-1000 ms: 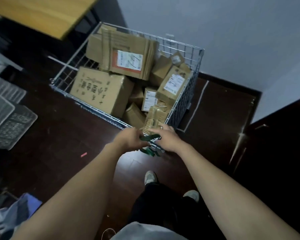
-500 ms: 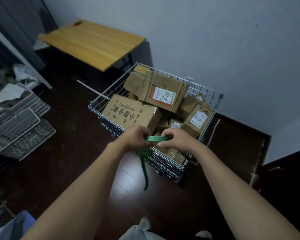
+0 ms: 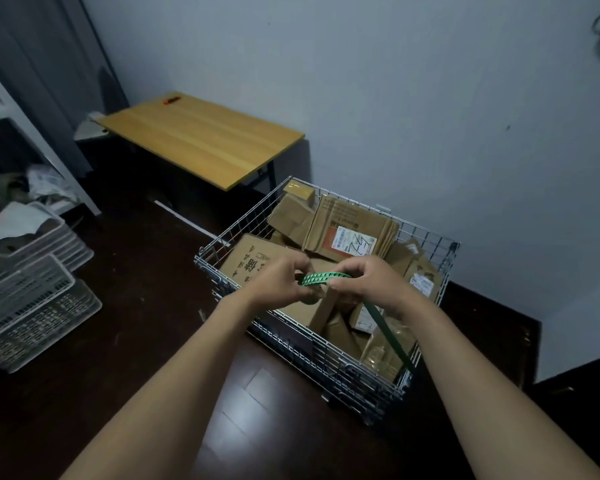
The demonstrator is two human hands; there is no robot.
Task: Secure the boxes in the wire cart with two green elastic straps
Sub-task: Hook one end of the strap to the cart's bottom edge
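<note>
Now, crates [image 3: 32, 299]: white, stacked on the dark floor, well left of the cart [image 3: 343, 368].
Table [image 3: 201, 140]: wooden top, behind the cart to its left, against the wall; a small orange item [image 3: 171, 98] lies at its far edge, too small to identify.
Left hand [image 3: 278, 282]: above the cart's near left part, fingers curled, pinching the left end of the strap [image 3: 323, 278].
Strap: 1 green band, arched between the 2 hands over the cart; a darker length runs from under the right hand down to the cart's near right corner. Whether it is hooked there cannot be told.
Boxes [image 3: 347, 230]: brown cardboard, piled loosely inside the cart, several tilted; 1 large flat one with a white label leans near the cart's back.
Right hand [image 3: 374, 285]: above the cart's middle, fingers bent, pinching the strap's right end.
Cart: wire mesh, standing on the floor close to the wall.
</note>
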